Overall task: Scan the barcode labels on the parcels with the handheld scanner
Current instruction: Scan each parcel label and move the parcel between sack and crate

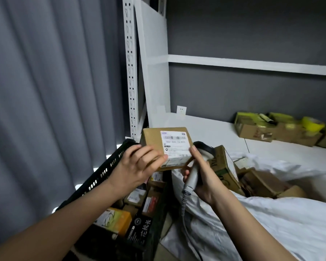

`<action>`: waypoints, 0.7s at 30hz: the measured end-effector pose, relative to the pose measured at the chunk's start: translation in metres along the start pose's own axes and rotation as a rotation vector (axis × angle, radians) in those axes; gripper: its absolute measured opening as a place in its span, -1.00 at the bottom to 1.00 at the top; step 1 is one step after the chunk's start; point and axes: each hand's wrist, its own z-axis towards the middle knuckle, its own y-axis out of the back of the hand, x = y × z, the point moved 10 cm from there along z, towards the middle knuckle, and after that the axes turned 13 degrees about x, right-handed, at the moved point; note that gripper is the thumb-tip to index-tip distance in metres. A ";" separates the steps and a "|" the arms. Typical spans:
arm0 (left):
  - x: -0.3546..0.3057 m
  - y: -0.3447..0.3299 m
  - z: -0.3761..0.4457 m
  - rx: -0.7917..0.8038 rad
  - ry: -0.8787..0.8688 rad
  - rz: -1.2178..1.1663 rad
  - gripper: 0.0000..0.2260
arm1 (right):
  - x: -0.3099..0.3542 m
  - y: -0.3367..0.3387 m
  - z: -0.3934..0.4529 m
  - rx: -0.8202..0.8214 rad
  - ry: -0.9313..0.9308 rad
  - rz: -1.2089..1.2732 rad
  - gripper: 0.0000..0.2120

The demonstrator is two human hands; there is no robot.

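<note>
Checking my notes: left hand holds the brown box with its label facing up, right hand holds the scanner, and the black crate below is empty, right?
Not quite. The head view shows the crate holds parcels. The rest stands: left hand holds the box, right hand the scanner.

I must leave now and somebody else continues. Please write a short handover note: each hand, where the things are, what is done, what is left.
Left hand: holds the box, label facing up.
Right hand: grips the scanner; thumb touches the box edge.
Crate on the left holds more parcels; the white sack on the right holds boxes too.
Done: cannot tell which are scanned.
Left: scan this label, then the others.
</note>
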 end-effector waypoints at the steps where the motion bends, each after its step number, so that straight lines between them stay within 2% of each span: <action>1: -0.003 0.000 0.002 0.015 -0.017 0.000 -0.57 | 0.000 0.002 -0.001 -0.011 0.005 -0.009 0.01; 3: -0.008 -0.006 0.002 0.094 -0.057 -0.027 -0.46 | 0.002 0.007 -0.002 -0.026 0.037 -0.009 -0.04; 5: -0.006 -0.020 -0.001 0.250 0.003 -0.205 -0.23 | 0.010 0.010 -0.003 -0.027 0.096 -0.012 -0.07; 6: 0.000 -0.024 -0.002 0.321 0.119 -0.375 -0.15 | 0.015 0.012 -0.005 -0.036 0.127 -0.035 -0.12; 7: 0.010 -0.032 -0.007 0.382 0.305 -0.586 -0.10 | 0.020 0.014 -0.006 -0.051 0.160 -0.066 -0.20; 9: 0.020 -0.063 -0.031 0.529 0.788 -1.188 -0.04 | 0.026 0.017 -0.005 -0.070 0.206 -0.125 -0.29; 10: 0.010 -0.078 -0.042 0.570 1.000 -1.520 -0.01 | 0.027 0.016 -0.003 -0.071 0.219 -0.150 -0.27; 11: -0.002 -0.090 -0.049 0.594 1.145 -1.790 -0.01 | 0.027 0.014 -0.001 -0.070 0.228 -0.175 -0.22; 12: -0.011 -0.099 -0.054 0.622 1.217 -1.960 -0.09 | 0.026 0.013 0.000 -0.072 0.237 -0.197 -0.20; 14: -0.020 -0.106 -0.053 0.627 1.212 -2.130 -0.45 | 0.023 0.015 0.001 -0.080 0.245 -0.233 -0.24; 16: -0.021 -0.113 -0.058 0.575 1.227 -2.204 -0.61 | 0.019 0.018 0.006 -0.078 0.244 -0.263 -0.30; 19: -0.015 -0.133 -0.080 0.460 1.355 -2.243 -0.53 | 0.015 0.023 0.004 -0.149 0.227 -0.332 -0.41; 21: -0.008 -0.148 -0.096 0.384 1.472 -2.215 -0.44 | 0.016 0.027 0.000 -0.194 0.208 -0.403 -0.62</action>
